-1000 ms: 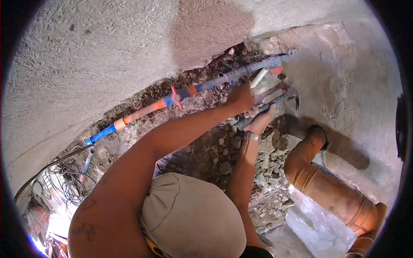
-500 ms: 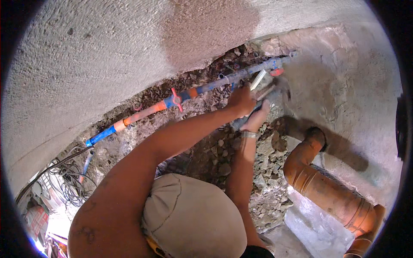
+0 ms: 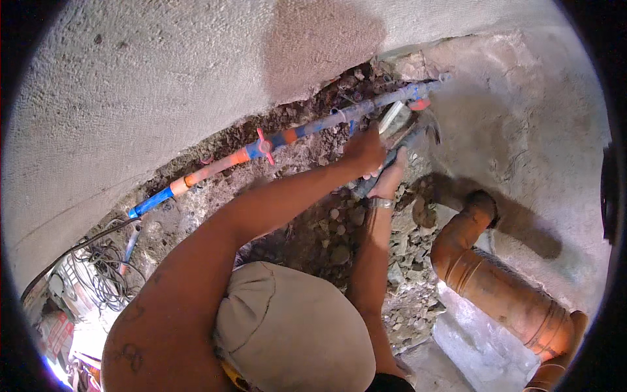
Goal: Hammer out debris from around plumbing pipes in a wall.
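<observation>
Neither my left hand nor my right hand is in view. In front of me a co-worker in a beige cap bends forward, both bare arms stretched toward the broken wall. The co-worker's right hand, with a metal watch at the wrist, is closed around the dark handle of what looks like a hammer. Its head lies near the wall. Beside it the co-worker's left hand is closed, with a pale straight-edged strip showing beyond the fingers. What it grips is partly hidden.
A blue and orange pipe with a red valve handle runs along the broken groove. A second red handle sits at its right end. Rubble lies below. A thick orange drainpipe crosses the right; coiled cables lie left.
The view has shifted slightly. The co-worker's tool head, blurred before, is now sharper and farther from the drainpipe. Both co-worker's hands keep their hold at nearly the same spot.
</observation>
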Tool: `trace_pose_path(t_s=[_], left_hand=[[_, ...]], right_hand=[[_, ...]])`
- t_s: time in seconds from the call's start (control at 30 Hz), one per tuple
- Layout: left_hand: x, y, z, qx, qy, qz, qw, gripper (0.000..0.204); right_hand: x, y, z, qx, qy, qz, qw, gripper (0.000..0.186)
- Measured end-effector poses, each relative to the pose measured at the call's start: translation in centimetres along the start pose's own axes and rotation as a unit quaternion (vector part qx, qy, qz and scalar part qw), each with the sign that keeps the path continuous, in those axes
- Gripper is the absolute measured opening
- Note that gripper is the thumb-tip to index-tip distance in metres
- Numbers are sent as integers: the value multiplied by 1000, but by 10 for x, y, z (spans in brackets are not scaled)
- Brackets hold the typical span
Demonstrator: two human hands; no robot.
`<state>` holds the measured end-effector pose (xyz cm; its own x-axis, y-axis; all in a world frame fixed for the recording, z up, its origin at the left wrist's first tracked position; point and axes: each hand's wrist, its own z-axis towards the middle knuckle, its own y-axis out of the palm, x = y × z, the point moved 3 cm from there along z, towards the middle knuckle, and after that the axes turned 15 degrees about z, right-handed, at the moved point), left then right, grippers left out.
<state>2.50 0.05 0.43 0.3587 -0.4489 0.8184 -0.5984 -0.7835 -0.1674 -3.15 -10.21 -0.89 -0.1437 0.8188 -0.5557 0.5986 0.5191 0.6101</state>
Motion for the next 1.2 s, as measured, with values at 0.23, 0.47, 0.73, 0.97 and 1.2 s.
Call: trace_pose_path(t_s=[0.23, 0.47, 0.73, 0.97, 1.2], left_hand=[[-29, 3, 20, 155, 101, 96, 978, 26], [-22, -2, 13, 168, 69, 120, 976, 29], [-16, 4, -33, 94, 80, 115, 986, 42], [-5, 18, -36, 116, 110, 135, 978, 44], [-10, -6, -8, 149, 36, 69, 986, 42]], right_hand=[[10, 8, 2, 9, -63, -17, 998, 47], [9, 16, -5, 23, -50, -33, 998, 45], [5, -17, -40, 31, -16, -32, 999, 53], [4, -48, -77, 133, -19, -25, 991, 54], [40, -35, -92, 128, 8, -29, 991, 51]])
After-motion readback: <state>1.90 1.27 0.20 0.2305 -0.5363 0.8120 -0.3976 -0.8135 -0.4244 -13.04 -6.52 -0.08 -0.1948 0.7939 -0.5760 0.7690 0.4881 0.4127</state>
